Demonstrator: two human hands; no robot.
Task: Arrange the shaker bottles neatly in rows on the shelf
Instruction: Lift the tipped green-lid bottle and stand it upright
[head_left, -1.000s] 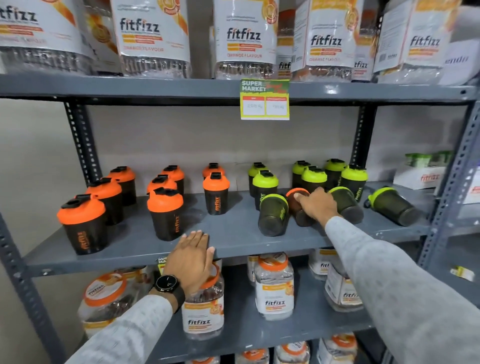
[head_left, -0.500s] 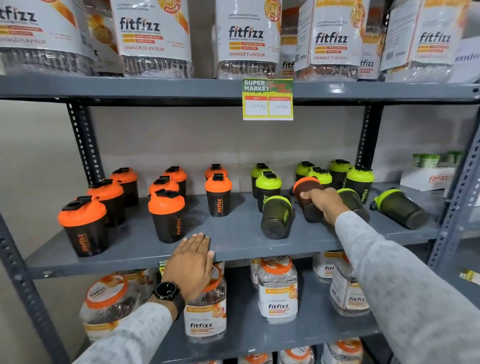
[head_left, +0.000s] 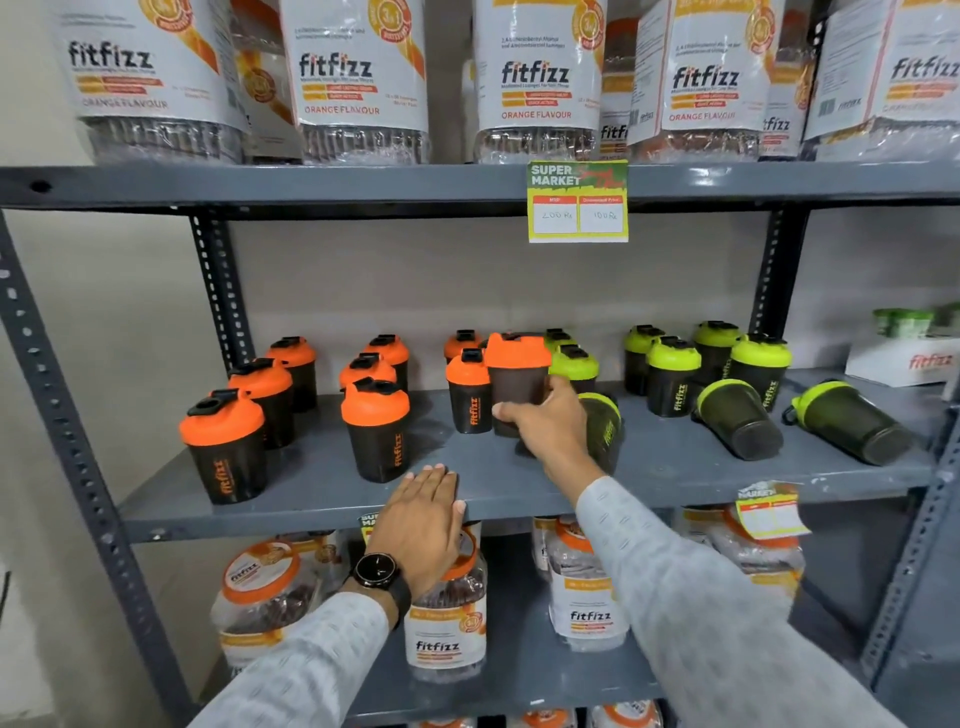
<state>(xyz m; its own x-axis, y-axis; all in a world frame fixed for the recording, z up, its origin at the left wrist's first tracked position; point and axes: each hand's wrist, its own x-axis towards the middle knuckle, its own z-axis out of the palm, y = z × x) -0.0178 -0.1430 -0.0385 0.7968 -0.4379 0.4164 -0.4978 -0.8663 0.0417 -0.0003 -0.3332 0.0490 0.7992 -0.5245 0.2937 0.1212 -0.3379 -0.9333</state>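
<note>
On the grey middle shelf (head_left: 675, 467), several orange-lidded shaker bottles stand upright on the left, the nearest one (head_left: 224, 447) at the front left. My right hand (head_left: 548, 423) grips an orange-lidded shaker (head_left: 517, 376) upright, just right of another orange one (head_left: 469, 389). Green-lidded shakers (head_left: 671, 375) stand at the right back. Three green-lidded shakers lie on their sides: one (head_left: 605, 428) behind my right wrist, one (head_left: 737, 418) further right, one (head_left: 847, 421) at the far right. My left hand (head_left: 423, 519) rests flat on the shelf's front edge, holding nothing.
Large fitfizz jars (head_left: 358, 78) fill the upper shelf, with a yellow price tag (head_left: 577, 202) hanging from its edge. Smaller fitfizz jars (head_left: 447, 618) sit on the lower shelf. A white fitfizz box (head_left: 904, 364) stands at the far right. Metal uprights (head_left: 67, 431) frame the rack.
My right hand picked the orange-lidded shaker up from lying among the green ones, turned it upright and carried it left to the orange group. The left hand stayed put.
</note>
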